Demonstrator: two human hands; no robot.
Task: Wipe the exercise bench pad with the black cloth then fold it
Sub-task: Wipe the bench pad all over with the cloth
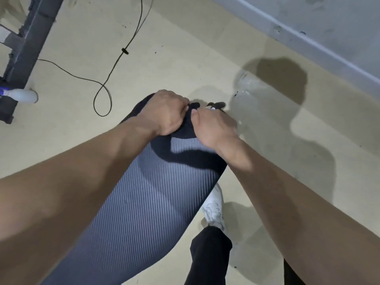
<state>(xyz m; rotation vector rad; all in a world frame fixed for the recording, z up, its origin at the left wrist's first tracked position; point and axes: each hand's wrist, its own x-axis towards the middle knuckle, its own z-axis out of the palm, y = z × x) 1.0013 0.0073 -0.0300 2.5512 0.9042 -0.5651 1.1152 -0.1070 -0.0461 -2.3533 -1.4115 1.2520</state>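
Our left hand [166,112] and our right hand [213,126] sit close together, knuckles up, almost touching. Both have their fingers curled tight, and each grips a bunch of the black cloth [188,125]. The right thumb presses down on the fabric in the narrow gap between the two hands. The cloth is gathered under and between our hands, lying on the far end of the bench pad [160,192]. A dark shape pokes out just past the right hand; we cannot tell whether it is more cloth.

The grey ribbed pad runs from under our hands back toward us, between our two bare forearms, with the shadows of our hands and arms across it.

Below the right forearm, beside the pad's edge, we see a white shoe [213,210] and a black trouser leg [209,254] on the pale floor [185,48]. Beyond the right hand the floor has a glossy patch [253,89] and our shadow.

Beyond the left hand a thin black cable [102,89] loops over the floor. Further left a white bottle [22,96] lies against a dark metal frame [26,38]. Far past the right hand runs the base of a grey wall [308,38].
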